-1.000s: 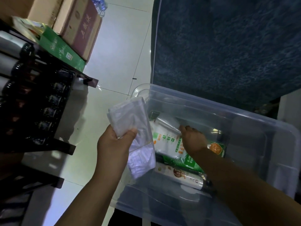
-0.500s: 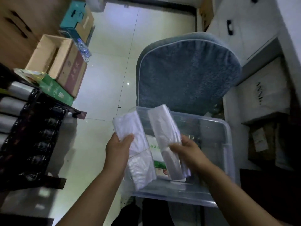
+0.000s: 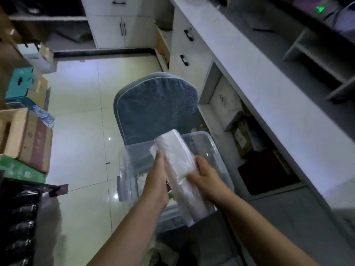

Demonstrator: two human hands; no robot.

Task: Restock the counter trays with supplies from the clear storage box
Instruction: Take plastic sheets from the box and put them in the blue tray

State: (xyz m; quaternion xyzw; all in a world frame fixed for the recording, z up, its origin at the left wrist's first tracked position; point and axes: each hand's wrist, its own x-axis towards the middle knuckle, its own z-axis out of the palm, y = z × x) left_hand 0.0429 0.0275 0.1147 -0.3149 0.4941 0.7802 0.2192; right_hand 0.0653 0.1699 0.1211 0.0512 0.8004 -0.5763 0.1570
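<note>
Two packs of clear plastic bags (image 3: 178, 169) are pressed together above the clear storage box (image 3: 217, 150). My left hand (image 3: 156, 181) grips them from the left side and my right hand (image 3: 205, 175) holds them from the right, fingers curled round the plastic. The packs hide most of what lies inside the box. The box sits on a chair with a blue-grey cushioned back (image 3: 155, 106). The grey counter (image 3: 269, 89) runs along the right; no tray shows clearly on it.
White cabinets with black handles (image 3: 187, 47) stand under and beyond the counter. Cardboard boxes (image 3: 28, 139) and a green carton (image 3: 19, 167) line the left wall, with a dark bottle rack (image 3: 17, 223) at the lower left. Tiled floor (image 3: 80, 120) lies between.
My two hands have brought their separate bag packs together into one bundle. My view has lifted, so the counter and cabinets now show.
</note>
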